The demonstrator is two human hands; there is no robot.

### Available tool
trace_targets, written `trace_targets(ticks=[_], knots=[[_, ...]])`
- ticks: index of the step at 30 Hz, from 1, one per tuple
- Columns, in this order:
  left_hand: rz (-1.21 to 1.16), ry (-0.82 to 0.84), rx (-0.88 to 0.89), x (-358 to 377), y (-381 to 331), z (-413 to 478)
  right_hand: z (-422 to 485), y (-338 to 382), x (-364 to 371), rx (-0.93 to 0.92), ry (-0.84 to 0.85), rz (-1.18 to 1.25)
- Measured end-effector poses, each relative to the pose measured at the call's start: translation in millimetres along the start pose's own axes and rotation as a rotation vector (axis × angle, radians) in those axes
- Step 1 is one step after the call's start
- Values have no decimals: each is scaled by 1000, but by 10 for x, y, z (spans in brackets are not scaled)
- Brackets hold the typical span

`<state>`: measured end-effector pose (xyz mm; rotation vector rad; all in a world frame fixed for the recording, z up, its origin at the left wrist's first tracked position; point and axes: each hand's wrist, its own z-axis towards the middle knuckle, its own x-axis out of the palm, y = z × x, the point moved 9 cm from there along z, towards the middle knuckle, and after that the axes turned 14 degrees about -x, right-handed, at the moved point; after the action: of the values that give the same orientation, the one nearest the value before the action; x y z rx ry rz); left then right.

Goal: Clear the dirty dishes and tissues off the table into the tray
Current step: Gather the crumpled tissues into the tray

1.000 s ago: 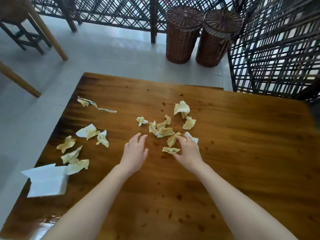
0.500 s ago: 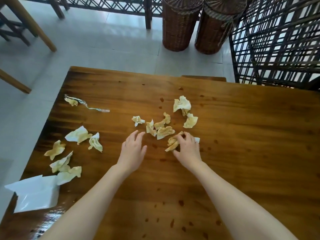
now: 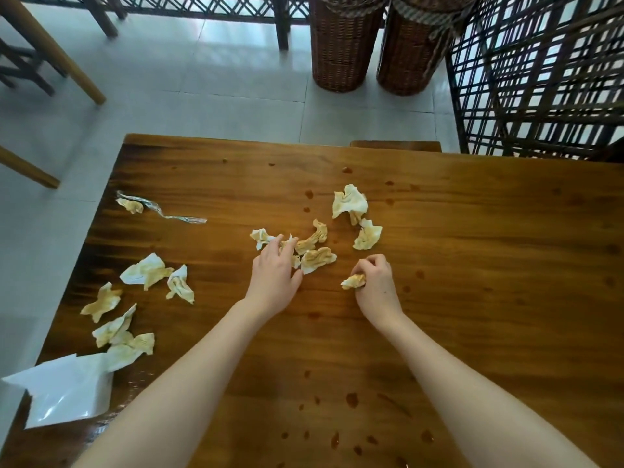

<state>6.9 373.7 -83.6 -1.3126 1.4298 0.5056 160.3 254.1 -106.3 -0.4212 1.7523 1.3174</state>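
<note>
Mid-table, your right hand (image 3: 376, 285) is clamping a wad (image 3: 353, 282); your left hand (image 3: 273, 271) is reaching, fingers (image 3: 285, 248) apart, onto the scraps (image 3: 317, 260). Try raking them together before pinching.

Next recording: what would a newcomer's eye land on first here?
Stained, crumpled tissues littering the middle of the wooden table stand out first, with the right hand gripping a tissue wad and the left hand touching others. A second scatter lies at the table's left edge by a white tissue pack.
</note>
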Motion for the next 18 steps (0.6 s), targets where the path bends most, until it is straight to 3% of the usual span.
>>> trace_targets(ticks=[11,18], knots=[[119,124,33,378,-386,291,-156,-272,-308,48,-117,1],[127,62,77,317,-483,252,-374,-433,-411,79,-144,-17]])
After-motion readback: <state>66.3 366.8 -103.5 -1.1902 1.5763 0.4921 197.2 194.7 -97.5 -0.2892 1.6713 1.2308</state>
